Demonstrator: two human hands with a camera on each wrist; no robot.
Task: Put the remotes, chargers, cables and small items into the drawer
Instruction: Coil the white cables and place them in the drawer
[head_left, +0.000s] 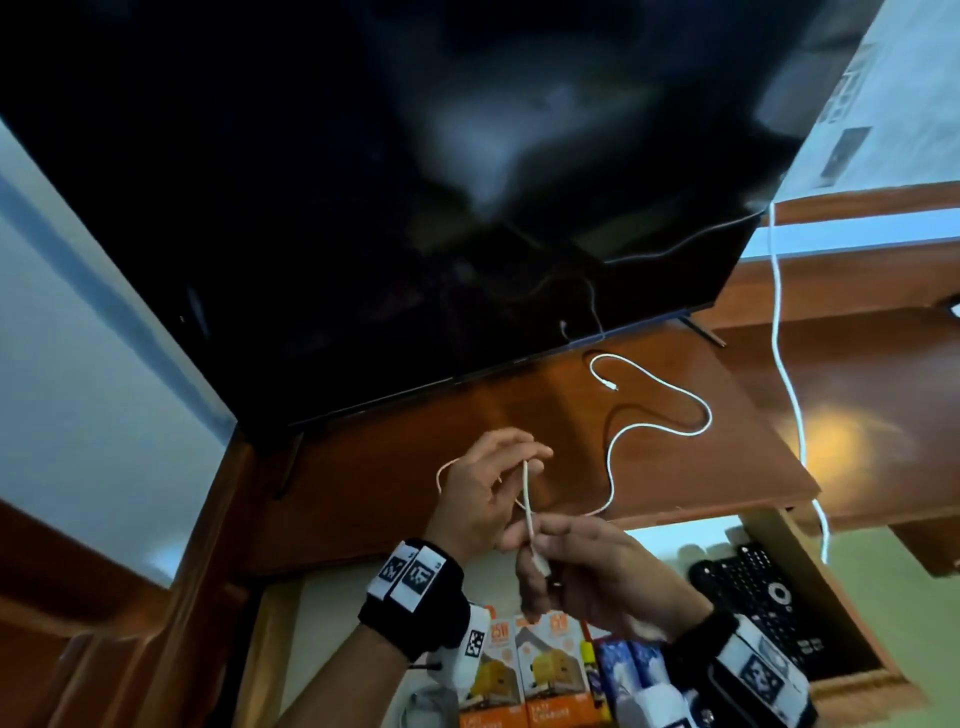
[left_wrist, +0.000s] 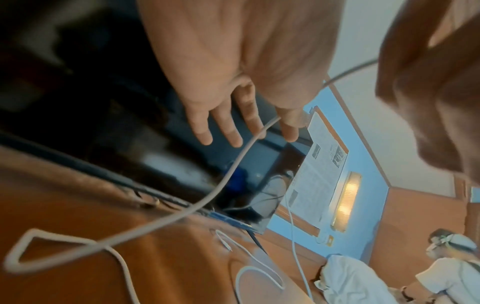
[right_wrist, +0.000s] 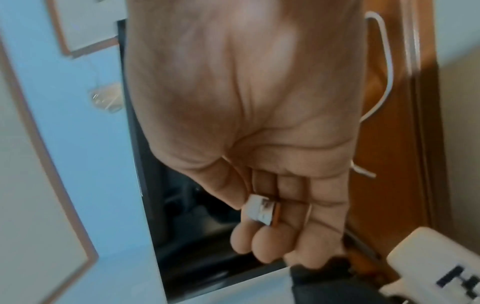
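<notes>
My left hand (head_left: 493, 483) and right hand (head_left: 566, 561) hold a white cable (head_left: 654, 426) above the open drawer (head_left: 862, 680). The right hand (right_wrist: 259, 144) pinches the cable's USB plug (right_wrist: 262, 211) between thumb and fingers. From there the cable rises to the left hand (left_wrist: 233, 92), passes between its fingers and loops behind it. The rest of the cable (left_wrist: 228, 170) trails in curves over the wooden shelf (head_left: 415, 467) to its loose end under the TV. Black remotes (head_left: 769, 613) and orange charger boxes (head_left: 519, 670) lie in the drawer.
A large black TV (head_left: 363, 208) stands on the shelf right behind my hands. A second white cable (head_left: 779, 338) hangs down from the upper right across the shelf's edge. Blue packets (head_left: 623, 660) sit beside the boxes in the drawer.
</notes>
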